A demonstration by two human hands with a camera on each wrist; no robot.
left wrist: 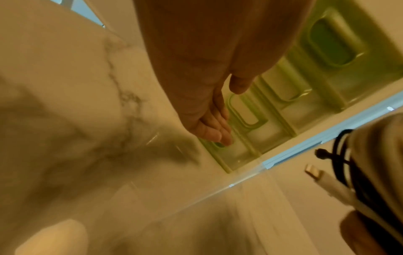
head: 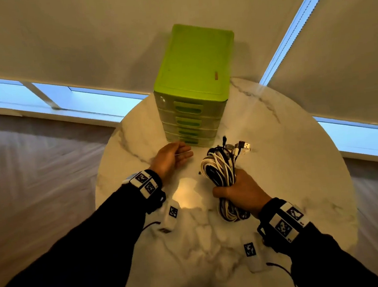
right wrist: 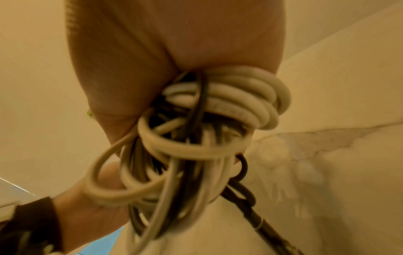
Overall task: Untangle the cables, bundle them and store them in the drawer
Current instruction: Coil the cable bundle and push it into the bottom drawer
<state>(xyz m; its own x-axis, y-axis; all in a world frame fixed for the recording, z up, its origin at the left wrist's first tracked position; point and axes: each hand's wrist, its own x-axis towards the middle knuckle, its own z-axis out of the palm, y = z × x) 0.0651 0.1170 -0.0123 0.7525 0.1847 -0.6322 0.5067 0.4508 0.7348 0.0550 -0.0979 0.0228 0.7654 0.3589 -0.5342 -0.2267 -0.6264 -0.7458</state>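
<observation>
A coiled bundle of white and black cables (head: 220,168) is gripped in my right hand (head: 233,187) just above the marble table, its USB plugs (head: 241,146) pointing toward the drawers. In the right wrist view the loops (right wrist: 207,138) bulge out of my fist. The green drawer unit (head: 192,85) stands at the table's far side with all its drawers closed. My left hand (head: 184,154) is at the bottom drawer with its fingers straight. In the left wrist view its fingertips (left wrist: 220,136) are at the lowest handle (left wrist: 246,113). It holds nothing I can make out.
The round marble table (head: 286,146) has two small white tagged boxes with thin black leads near me (head: 171,215) (head: 252,252). Closed blinds and window strips lie behind the table. The floor drops away left and right of the tabletop.
</observation>
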